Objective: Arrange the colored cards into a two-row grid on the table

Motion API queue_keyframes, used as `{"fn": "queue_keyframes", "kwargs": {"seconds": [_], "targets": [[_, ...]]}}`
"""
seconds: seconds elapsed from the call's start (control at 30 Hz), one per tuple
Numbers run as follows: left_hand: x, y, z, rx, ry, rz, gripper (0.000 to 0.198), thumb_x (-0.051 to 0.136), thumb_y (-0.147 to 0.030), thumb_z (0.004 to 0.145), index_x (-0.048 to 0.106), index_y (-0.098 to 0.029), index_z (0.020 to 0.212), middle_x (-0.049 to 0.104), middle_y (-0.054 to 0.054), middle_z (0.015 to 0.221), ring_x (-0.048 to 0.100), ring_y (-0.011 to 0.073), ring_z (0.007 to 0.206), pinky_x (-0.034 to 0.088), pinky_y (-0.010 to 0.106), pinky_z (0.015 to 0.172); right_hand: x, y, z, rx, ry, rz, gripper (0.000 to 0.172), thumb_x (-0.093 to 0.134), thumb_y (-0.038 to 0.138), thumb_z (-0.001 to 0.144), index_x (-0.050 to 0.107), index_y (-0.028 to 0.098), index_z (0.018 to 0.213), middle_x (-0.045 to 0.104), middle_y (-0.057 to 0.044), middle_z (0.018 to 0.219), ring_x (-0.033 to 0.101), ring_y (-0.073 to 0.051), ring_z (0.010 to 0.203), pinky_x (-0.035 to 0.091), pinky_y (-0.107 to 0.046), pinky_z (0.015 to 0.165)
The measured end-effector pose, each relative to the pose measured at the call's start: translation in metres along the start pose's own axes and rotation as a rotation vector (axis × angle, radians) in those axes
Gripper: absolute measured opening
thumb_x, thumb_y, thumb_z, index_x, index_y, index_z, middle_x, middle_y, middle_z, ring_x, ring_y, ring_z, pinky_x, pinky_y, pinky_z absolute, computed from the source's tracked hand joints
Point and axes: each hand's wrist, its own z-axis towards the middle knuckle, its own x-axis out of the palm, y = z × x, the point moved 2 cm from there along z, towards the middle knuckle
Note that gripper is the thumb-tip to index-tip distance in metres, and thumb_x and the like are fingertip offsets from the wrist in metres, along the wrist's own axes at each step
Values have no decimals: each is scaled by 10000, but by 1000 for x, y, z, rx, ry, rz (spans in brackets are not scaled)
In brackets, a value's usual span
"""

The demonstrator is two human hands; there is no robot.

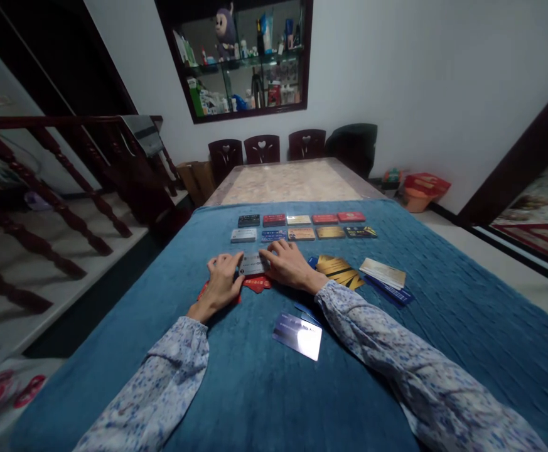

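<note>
A stack of silver-grey cards point(253, 264) is held upright-facing between my two hands, just above the blue cloth. My left hand point(221, 279) grips its left edge with thumb and fingers. On the opposite edge, my right hand point(285, 262) pinches the stack. Red cards point(257, 284) lie partly hidden under and beside my left hand. Gold-and-black cards point(339, 271) are fanned out to the right of my right wrist. Nearer to me rests a shiny purple-silver card point(298, 334), with a blue card partly hidden by my right sleeve.
Two rows of card stacks, including a red stack point(351, 216) and a white stack point(243, 235), lie beyond my hands. Cream-and-blue cards point(383, 274) sit at the right. A blue cloth point(236, 383) covers the near table; its bare marble top point(283, 180) shows behind.
</note>
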Motion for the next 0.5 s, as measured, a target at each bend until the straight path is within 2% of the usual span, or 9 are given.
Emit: {"fn": "queue_keyframes", "kwargs": {"seconds": [0.2, 0.5], "targets": [[-7, 0, 8, 0, 110, -9, 517, 622, -191, 841, 533, -158, 1349, 660, 145, 1253, 507, 322, 1215, 303, 514, 1057, -7, -2, 2, -9, 94, -16, 550, 635, 434, 915, 567, 164, 1389, 597, -166, 1362, 455, -316, 1195, 362, -416, 902], [-20, 14, 27, 17, 298, -2, 460, 643, -163, 812, 575, -199, 1266, 663, 107, 1215, 493, 312, 1213, 301, 495, 1034, -21, -3, 19, -41, 235, -29, 483, 610, 484, 930, 612, 180, 1306, 592, -165, 1349, 451, -319, 1207, 385, -415, 898]]}}
